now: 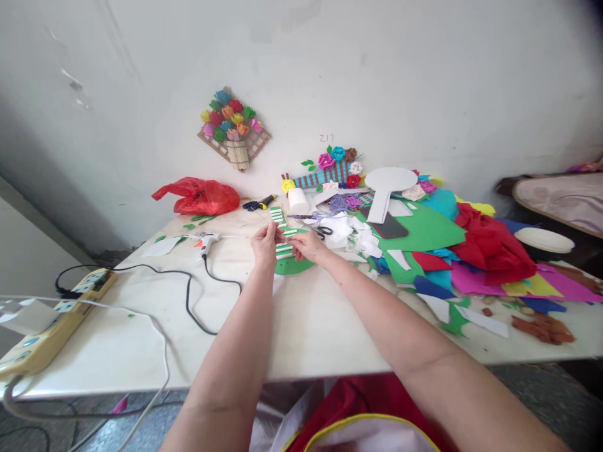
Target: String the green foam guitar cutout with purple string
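Note:
Both my hands meet over a green foam piece (pixel 294 266) with white strips glued across it, lying on the white table (pixel 301 326). My left hand (pixel 265 243) is closed in a pinch on a thin white strip (pixel 288 233) above the piece. My right hand (pixel 306 245) is closed too, fingertips pinching the same strip from the right side. A second green-and-white striped strip (pixel 278 216) lies just behind my hands. A white glue gun (pixel 206 242) rests to the left of my left hand, its black cord (pixel 188 295) trailing toward me.
A yellow power strip (pixel 56 314) sits at the table's left edge. A red plastic bag (pixel 200 196), scissors (pixel 320 230) and a white roll (pixel 298 201) lie behind. Coloured foam sheets and scraps (pixel 471 251) pile on the right. Paper-flower crafts (pixel 233 129) hang on the wall.

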A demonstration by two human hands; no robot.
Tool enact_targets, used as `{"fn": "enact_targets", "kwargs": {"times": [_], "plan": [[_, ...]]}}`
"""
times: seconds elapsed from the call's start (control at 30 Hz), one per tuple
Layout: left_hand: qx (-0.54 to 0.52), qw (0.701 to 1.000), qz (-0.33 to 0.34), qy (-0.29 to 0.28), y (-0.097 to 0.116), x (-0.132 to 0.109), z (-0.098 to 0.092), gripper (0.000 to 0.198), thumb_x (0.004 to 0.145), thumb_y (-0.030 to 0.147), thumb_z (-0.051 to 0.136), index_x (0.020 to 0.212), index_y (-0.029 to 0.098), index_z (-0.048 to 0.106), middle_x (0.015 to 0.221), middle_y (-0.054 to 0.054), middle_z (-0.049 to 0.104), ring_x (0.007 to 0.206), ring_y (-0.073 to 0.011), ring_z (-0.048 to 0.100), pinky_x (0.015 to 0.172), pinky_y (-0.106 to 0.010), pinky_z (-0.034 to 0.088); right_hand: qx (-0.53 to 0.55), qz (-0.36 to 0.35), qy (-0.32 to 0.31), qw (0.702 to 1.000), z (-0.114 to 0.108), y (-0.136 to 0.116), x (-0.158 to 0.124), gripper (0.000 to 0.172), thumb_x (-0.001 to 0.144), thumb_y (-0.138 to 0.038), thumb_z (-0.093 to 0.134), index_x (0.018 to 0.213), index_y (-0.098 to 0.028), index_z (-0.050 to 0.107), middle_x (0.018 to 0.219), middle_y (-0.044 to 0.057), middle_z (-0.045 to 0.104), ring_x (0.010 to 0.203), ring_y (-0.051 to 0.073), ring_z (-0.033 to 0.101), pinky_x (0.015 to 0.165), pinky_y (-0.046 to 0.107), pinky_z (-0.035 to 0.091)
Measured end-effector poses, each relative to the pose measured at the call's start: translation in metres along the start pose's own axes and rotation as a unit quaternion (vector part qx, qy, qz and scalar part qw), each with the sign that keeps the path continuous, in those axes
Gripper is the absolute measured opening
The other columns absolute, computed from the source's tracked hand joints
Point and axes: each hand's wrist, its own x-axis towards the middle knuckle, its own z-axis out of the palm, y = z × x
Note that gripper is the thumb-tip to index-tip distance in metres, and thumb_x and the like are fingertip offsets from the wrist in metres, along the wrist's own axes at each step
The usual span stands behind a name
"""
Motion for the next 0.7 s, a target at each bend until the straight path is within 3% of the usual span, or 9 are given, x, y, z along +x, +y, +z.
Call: {"fn": "enact_targets", "kwargs": {"times": [0.33,0.7], "plan": [[-0.008,1.000,0.004,0.011,0.0030,-0.0014,0.0008,0.031,0.065,0.042,0.065,0.071,0.012,0.061,0.057,-0.001,0.059,0.043,-0.0071,0.050,0.046,-0.021,0.042,0.041,-0.015,0.044,0.998,0.0033,0.0019,0.0003,0.021,0.076,-0.032,0.056,0.061,-0.018,0.057,0.048,-0.003,0.052,0.037,0.010,0.051,0.036,0.022,0.041],[-0.017,0.999,0.003,0.044,0.0034,-0.0031,0.0011,0.032,0.064,0.043,0.064,0.070,0.011,0.060,0.055,-0.001,0.059,0.043,-0.0080,0.051,0.049,-0.023,0.044,-0.037,-0.050,0.083,0.995,0.0077,-0.0048,-0.0024,0.026,0.079,-0.022,0.048,0.053,-0.019,0.049,0.044,-0.003,0.048,0.037,0.011,0.050,0.042,0.024,0.040]]}}
